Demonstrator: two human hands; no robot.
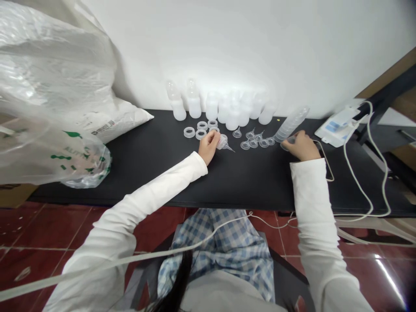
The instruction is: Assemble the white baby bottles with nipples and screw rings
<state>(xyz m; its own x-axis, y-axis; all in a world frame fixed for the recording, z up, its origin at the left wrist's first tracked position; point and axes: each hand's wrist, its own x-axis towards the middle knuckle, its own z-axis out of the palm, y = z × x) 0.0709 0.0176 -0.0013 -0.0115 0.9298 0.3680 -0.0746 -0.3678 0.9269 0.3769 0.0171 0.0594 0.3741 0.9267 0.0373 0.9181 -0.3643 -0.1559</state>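
My left hand (208, 146) is closed on a collar ring with a clear teat (227, 145) in it, its long thin tip pointing right. At the right, the fingers of my right hand (303, 146) grip a clear cap (287, 144) at the lower end of a leaning stack of clear caps (293, 122). Between my hands lie several loose clear teats (253, 143) on the black table. Several white collar rings (189, 132) sit just beyond my left hand. Translucent feeding bottles (232, 115) stand along the wall, and two at the left wear domed caps (193, 88).
Large plastic bags (55, 86) fill the left end of the black table (146, 182). A white and blue box (338, 125) lies at the right with a white cable (386, 173) looping over the table edge. Another cable crosses above my lap.
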